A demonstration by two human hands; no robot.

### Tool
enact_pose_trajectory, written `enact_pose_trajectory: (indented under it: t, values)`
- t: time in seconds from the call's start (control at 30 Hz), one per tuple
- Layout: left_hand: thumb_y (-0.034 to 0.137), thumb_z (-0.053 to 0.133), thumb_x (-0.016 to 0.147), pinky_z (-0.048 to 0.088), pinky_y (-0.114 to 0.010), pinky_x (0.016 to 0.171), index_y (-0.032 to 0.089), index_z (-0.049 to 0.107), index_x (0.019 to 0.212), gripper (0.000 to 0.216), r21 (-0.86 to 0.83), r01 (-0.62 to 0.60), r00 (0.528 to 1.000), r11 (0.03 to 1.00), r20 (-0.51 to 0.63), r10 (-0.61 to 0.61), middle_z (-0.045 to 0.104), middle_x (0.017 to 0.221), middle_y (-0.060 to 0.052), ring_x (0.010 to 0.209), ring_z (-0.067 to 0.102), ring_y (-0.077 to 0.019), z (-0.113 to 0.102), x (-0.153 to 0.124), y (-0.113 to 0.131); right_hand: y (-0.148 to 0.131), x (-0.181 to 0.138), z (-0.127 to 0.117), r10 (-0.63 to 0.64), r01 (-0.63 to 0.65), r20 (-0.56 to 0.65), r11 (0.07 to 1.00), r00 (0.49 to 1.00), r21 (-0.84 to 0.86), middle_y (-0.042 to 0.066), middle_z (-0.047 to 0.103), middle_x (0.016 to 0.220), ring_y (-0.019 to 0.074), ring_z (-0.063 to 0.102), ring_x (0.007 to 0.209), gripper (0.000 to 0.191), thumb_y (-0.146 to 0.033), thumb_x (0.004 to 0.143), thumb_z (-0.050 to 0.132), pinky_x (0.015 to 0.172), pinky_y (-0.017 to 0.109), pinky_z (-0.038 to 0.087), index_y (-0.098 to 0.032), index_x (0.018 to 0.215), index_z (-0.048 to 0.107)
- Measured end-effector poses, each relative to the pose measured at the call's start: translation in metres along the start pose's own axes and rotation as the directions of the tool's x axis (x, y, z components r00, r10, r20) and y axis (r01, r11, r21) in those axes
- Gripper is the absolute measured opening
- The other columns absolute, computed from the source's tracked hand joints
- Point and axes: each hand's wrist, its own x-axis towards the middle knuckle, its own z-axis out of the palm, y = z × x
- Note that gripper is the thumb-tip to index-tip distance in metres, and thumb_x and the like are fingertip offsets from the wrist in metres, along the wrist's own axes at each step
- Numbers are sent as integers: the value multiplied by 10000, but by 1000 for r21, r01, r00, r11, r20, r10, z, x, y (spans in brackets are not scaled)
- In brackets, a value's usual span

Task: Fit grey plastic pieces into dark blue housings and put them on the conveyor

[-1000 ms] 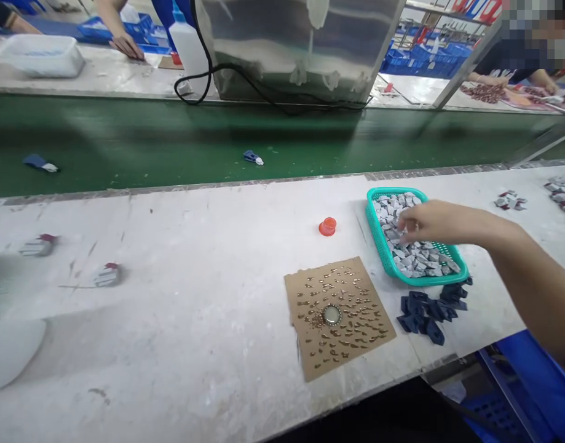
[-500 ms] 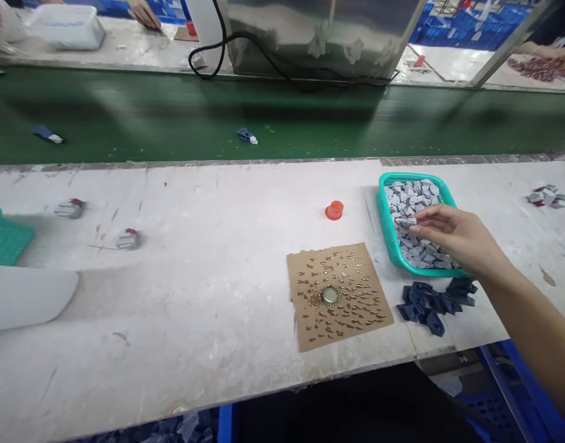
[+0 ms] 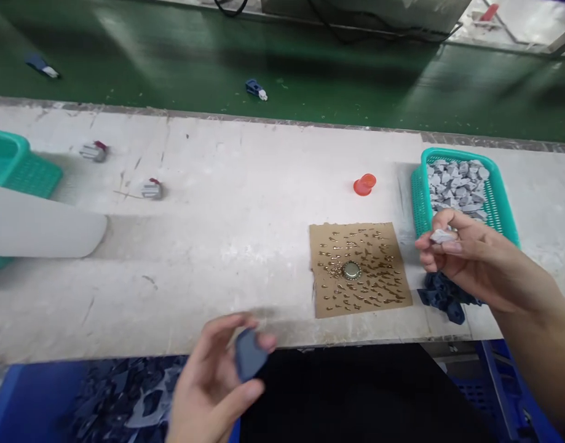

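Observation:
My left hand (image 3: pixel 217 375) is above the table's front edge, its fingers closed around a dark blue plastic part (image 3: pixel 249 355). Between the thumb and fingers of my right hand (image 3: pixel 480 258) is a small light grey piece (image 3: pixel 442 236). That hand hovers at the near side of a green basket (image 3: pixel 506 203) holding many similar grey pieces (image 3: pixel 457 184). Beneath it, partly covered, lies a pile of dark blue parts (image 3: pixel 450 301). To its left, a brown cardboard sheet (image 3: pixel 328 246) carries rows of shiny drops and a round metal cap (image 3: pixel 352 271).
A red plastic cup-like piece (image 3: pixel 364 184) stands behind the cardboard. Two grey-and-red parts (image 3: pixel 152 189) lie left, near another green basket (image 3: pixel 37 172) and a white curved panel (image 3: pixel 47 224). Blue parts rest on the green belt (image 3: pixel 190 74). Below is a blue bin (image 3: pixel 37 394).
My left hand has come into view with a dark blue part. My right hand has drawn back from the basket's middle with a grey piece. The view has tilted down.

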Motion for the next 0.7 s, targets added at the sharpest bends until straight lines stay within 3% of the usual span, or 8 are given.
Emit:
enact_pose_trajectory:
  t: [0.07, 0.17, 0.33, 0.4, 0.47, 0.57, 0.63, 0.7]
  values:
    - [213, 1019, 587, 645, -175, 807, 310, 771, 1051, 535, -133, -2, 980, 991, 195, 28, 756, 1035, 14, 832, 771, -143, 24, 16, -11, -2, -1, 8, 49, -53, 48, 994, 998, 96, 48, 764, 851, 194, 716, 622, 235, -457, 881, 752, 539, 273, 603, -311, 1025, 636]
    - [86, 995, 595, 653, -184, 786, 284, 759, 1070, 566, -295, 28, 897, 955, 428, 106, 798, 1113, -20, 882, 798, -171, 50, 36, -27, -6, -1, 18, 75, -91, 101, 983, 992, 160, 27, 754, 812, 173, 701, 592, 197, -447, 877, 768, 522, 244, 592, -332, 1009, 679]
    - [58, 857, 794, 655, -210, 857, 233, 775, 1072, 339, -343, 4, 858, 939, 484, 173, 744, 1336, -98, 1092, 772, -184, 69, 43, -43, -5, -3, 32, 50, -73, 154, 987, 987, 144, 47, 758, 841, 184, 727, 668, 132, -452, 921, 724, 562, 259, 620, -328, 965, 714]
    - [107, 821, 849, 668, -232, 845, 228, 771, 1066, 253, -343, -19, 862, 939, 470, 189, 730, 1338, -96, 1083, 774, -191, 72, 43, -44, -3, -8, 36, 7, -10, 91, 999, 996, 31, 55, 762, 837, 206, 750, 718, 119, -442, 941, 703, 573, 273, 628, -331, 985, 712]
    - [173, 797, 891, 680, -243, 789, 215, 753, 1066, 185, -371, -27, 868, 928, 453, 206, 759, 1200, -86, 992, 794, -196, 74, 43, -44, 0, -14, 41, -30, 29, -2, 985, 1000, -170, 54, 782, 866, 229, 769, 757, 163, -425, 927, 728, 599, 302, 644, -355, 1071, 697]
    - [253, 745, 951, 674, -235, 688, 193, 718, 1087, 151, -440, 9, 874, 898, 440, 207, 771, 922, -54, 830, 803, -192, 73, 45, -44, 2, -23, 48, -179, 89, -92, 794, 980, -601, 24, 806, 954, 231, 766, 737, 231, -470, 913, 744, 544, 338, 599, -385, 1125, 710]
    - [279, 731, 966, 662, -220, 658, 196, 716, 1088, 148, -468, 42, 876, 882, 443, 194, 772, 878, -46, 798, 795, -179, 72, 45, -45, 3, -24, 52, -355, 197, -17, 558, 935, -806, -16, 804, 954, 196, 748, 719, 110, -432, 948, 712, 533, 348, 547, -383, 1041, 745]
    - [287, 772, 939, 656, -207, 665, 210, 736, 1075, 161, -475, 32, 884, 880, 424, 196, 786, 920, -50, 827, 790, -169, 70, 46, -46, 5, -21, 55, -495, 345, 134, 364, 858, -865, -24, 794, 935, 168, 736, 762, 89, -308, 956, 713, 587, 338, 543, -359, 1019, 749]
